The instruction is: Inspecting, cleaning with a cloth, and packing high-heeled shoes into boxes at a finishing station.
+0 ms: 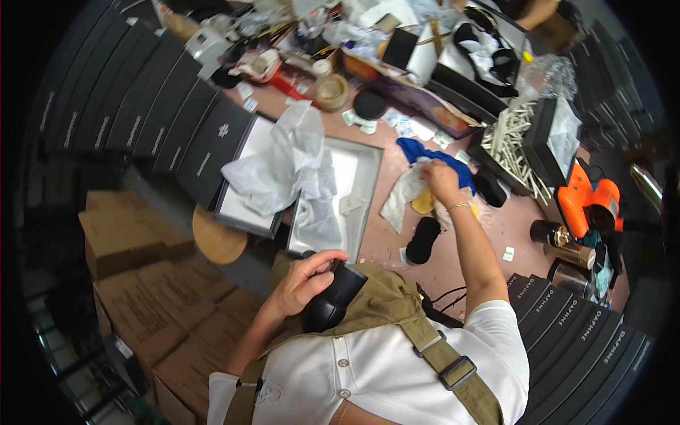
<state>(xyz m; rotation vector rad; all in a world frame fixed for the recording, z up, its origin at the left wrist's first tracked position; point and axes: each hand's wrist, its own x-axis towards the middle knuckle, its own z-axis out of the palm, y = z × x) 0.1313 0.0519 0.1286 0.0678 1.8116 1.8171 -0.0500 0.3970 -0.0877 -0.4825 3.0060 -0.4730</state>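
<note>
My left hand [306,283] is closed round a black shoe [331,303], held against my khaki apron [382,289] near my lap. Over the table, my right hand [443,183] reaches into a small heap of cloths, its fingers pinched on a whitish cloth [401,197]. A blue cloth [453,163] lies behind that hand, and a yellow piece [423,203] pokes out below the fingers. Just nearer lies a black oblong pad [423,241], and a second black pad [490,187] rests to the right. Left of the cloths stands an open shoe box [370,185] with white tissue paper [283,159] spilling over it.
Dark shoe boxes [134,99] line the left, with more [567,312] at lower right. Cardboard cartons [152,297] and a round wooden stool [219,235] are lower left. A tray of white sticks [511,138], an orange tool [584,198], tape [331,92] and clutter occupy the table.
</note>
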